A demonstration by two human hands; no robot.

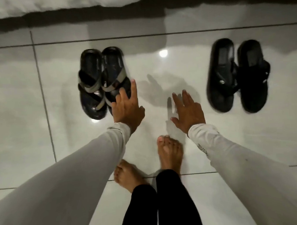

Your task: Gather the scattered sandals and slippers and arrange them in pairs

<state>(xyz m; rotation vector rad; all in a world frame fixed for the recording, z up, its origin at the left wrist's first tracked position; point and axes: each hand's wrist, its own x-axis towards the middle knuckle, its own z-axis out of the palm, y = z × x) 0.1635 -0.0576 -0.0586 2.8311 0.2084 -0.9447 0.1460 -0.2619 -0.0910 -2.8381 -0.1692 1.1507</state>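
My bare feet (170,153) stand below the strapped sandals (103,82). My left hand (126,107) rests spread on their right sandal; I should nudge gently. My right hand (188,111), open and empty, hovers between them and the black slippers (236,74).

Pale grey sleeves (88,162), black trousers (168,207), bare feet (170,153).
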